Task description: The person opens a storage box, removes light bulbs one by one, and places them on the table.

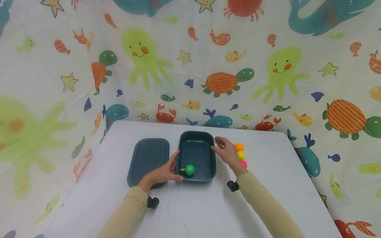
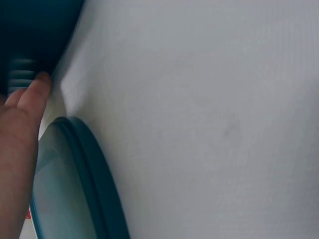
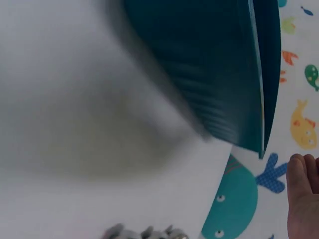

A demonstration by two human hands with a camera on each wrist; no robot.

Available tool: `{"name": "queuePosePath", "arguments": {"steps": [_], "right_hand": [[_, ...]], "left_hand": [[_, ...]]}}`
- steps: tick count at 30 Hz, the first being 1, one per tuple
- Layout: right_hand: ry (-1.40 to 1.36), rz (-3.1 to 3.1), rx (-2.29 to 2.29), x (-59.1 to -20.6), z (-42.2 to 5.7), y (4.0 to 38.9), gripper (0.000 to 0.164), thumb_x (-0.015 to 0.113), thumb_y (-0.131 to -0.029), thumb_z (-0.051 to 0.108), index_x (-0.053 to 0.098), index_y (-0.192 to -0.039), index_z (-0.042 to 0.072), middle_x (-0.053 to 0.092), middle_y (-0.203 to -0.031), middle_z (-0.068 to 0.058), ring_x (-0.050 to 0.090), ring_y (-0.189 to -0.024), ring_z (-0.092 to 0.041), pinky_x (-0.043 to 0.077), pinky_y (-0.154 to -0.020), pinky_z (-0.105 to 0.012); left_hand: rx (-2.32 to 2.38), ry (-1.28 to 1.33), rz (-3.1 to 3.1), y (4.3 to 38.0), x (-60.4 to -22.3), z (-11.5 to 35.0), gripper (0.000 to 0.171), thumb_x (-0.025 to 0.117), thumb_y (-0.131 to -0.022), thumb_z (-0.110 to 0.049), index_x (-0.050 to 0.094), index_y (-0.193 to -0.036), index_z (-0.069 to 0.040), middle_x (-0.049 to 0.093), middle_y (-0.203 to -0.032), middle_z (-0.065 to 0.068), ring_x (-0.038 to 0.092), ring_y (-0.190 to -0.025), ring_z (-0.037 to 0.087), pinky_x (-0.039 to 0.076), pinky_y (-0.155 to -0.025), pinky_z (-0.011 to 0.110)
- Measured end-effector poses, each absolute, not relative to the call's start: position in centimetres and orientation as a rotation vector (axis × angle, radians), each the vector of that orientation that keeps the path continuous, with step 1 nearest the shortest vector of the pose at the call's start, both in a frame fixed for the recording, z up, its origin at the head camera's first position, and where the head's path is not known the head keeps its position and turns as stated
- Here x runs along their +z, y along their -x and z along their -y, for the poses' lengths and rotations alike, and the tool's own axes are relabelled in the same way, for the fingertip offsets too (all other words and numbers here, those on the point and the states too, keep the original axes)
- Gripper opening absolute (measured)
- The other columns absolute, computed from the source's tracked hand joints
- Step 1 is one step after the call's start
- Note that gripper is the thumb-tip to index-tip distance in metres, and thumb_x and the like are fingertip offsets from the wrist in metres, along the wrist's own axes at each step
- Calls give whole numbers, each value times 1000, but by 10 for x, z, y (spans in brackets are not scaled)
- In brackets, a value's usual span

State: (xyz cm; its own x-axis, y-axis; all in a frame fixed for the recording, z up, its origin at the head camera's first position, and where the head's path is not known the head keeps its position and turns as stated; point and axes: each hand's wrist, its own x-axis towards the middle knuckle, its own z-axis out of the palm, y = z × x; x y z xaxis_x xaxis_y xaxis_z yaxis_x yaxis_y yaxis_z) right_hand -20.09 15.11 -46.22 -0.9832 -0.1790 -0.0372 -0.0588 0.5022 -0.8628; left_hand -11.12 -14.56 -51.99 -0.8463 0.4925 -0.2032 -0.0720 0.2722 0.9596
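A dark teal plastic box (image 1: 197,153) stands on the white table, its top uncovered. Inside, near its front left corner, lies a green light bulb (image 1: 189,170), the screw base toward the left wall. My left hand (image 1: 162,172) rests against the box's left side, fingers stretched along the wall and thumb by the front left corner. In the left wrist view a fingertip (image 2: 43,78) meets the ridged outer wall. My right hand (image 1: 227,152) is beside the right wall, its fingers loosely bent near the rim. The right wrist view shows those fingers (image 3: 297,174) apart from the box.
The matching flat lid (image 1: 151,155) lies left of the box, partly behind my left hand. Orange (image 1: 239,147), yellow (image 1: 241,155) and pink (image 1: 244,164) balls sit in a row beyond my right wrist. A sea-animal curtain (image 1: 184,66) hangs behind the table.
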Motion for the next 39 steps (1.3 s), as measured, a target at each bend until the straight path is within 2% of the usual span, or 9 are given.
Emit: {"name": "queuePosePath", "arguments": {"steps": [23, 33, 39], "right_hand": [[300, -2500, -1299, -452, -117, 192, 54, 72, -90, 24, 53, -138, 10, 57, -137, -8, 56, -122, -26, 49, -99, -39], [369, -2459, -1268, -454, -109, 189, 52, 73, -89, 24, 56, -135, 7, 59, -134, -8, 58, -120, -25, 49, -100, -40], [417, -2444, -1215, -453, -105, 184, 52, 73, -89, 25, 56, -134, 6, 60, -133, -8, 58, -119, -25, 49, -100, -41]], "left_hand": [[1614, -368, -2071, 112, -521, 145, 115, 79, -84, -23, -11, -155, -32, -8, -164, 5, 7, -149, 23, 21, -117, 44], [1605, -371, -2076, 114, -522, 146, 116, 80, -83, -25, -11, -155, -33, -8, -164, 5, 7, -149, 23, 21, -117, 43], [1601, -375, -2086, 115, -523, 146, 114, 78, -85, -21, -11, -156, -30, -6, -164, 4, 10, -149, 23, 22, -117, 43]]}}
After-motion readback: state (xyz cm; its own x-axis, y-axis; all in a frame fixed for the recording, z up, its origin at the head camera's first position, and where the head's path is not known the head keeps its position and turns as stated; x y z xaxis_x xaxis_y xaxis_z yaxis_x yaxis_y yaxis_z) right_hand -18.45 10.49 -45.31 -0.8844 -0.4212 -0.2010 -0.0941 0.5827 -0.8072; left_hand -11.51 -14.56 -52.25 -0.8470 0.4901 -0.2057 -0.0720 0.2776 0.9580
